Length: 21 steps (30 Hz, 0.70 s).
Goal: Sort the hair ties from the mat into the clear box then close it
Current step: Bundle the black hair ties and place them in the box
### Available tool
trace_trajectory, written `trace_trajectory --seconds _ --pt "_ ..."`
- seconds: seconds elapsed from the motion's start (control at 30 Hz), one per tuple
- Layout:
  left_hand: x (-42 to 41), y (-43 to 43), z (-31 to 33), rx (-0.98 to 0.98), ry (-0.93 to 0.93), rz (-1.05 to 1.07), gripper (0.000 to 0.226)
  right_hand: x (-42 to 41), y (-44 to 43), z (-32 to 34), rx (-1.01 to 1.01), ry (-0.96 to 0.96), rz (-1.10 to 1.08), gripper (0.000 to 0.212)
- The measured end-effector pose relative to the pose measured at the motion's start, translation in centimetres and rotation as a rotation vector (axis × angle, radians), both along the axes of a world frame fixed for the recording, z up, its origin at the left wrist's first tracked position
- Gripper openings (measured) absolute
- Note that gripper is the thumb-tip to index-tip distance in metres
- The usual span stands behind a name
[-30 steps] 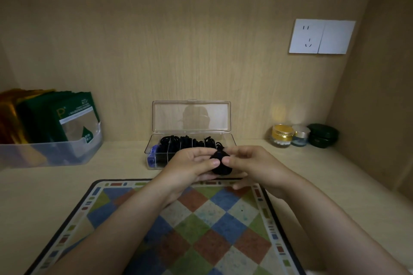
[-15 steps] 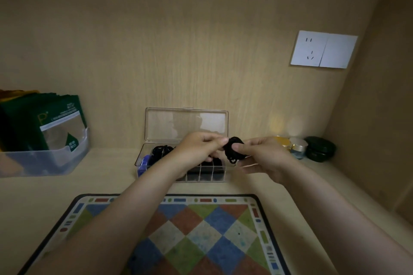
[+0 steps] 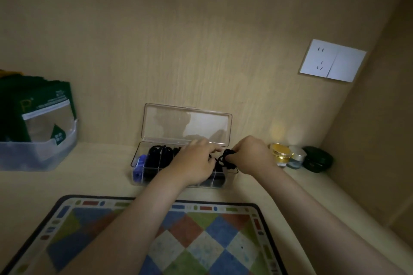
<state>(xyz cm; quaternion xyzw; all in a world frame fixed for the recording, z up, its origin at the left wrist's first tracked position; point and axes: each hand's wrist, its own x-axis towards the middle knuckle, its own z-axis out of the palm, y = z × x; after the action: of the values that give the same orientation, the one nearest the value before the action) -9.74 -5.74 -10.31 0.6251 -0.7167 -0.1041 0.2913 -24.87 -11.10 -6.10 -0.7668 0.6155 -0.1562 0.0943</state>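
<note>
Now your right hand pinches black hair ties above the clear box at mid-frame, right end, while your left hand lies over it, fingers nearly straight.

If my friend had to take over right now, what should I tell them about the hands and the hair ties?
Left hand: fingers spread over the clear plastic compartment box, holding nothing visible.
Right hand: pinches a bunch of black hair ties above the box's right end.
Done: more black ties already sit in compartments; none show on the checkered mat.
Left: drop the bunch in, shut the upright clear lid.
</note>
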Motion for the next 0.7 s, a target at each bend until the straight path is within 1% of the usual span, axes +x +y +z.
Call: trace_trajectory --seconds 0.07,0.13,0.2,0.37,0.5,0.57,0.63,0.7 --pt "0.0 0.2 0.0 -0.004 -0.012 -0.007 0.042 0.7 0.0 -0.1 -0.039 0.132 0.025 0.017" --pt "0.1 0.3 0.0 -0.008 0.021 -0.013 0.041 1.2 0.1 -0.2 -0.067 0.245 0.045 0.02" --pt "0.1 0.5 0.2 -0.005 0.028 -0.018 0.04 1.4 0.0 0.1 -0.051 0.307 0.048 0.022" --pt "-0.1 0.5 0.3 0.05 -0.086 -0.013 0.04 1.6 -0.5 1.2 0.178 0.285 0.075 0.02" --pt "-0.2 0.4 0.1 0.044 -0.149 -0.002 0.043 1.7 -0.5 2.1 0.353 0.362 0.174 0.028" --pt "-0.2 0.4 0.1 0.035 -0.17 0.002 0.043 1.2 -0.6 2.7 0.443 0.338 0.242 0.034" --pt "-0.3 0.4 0.1 0.034 -0.176 0.005 0.044 0.5 -0.7 2.9 0.457 0.27 0.285 0.038" --pt "-0.3 0.5 0.0 0.043 -0.171 0.007 0.044 -0.3 -0.6 2.6 0.414 0.108 0.276 0.047"
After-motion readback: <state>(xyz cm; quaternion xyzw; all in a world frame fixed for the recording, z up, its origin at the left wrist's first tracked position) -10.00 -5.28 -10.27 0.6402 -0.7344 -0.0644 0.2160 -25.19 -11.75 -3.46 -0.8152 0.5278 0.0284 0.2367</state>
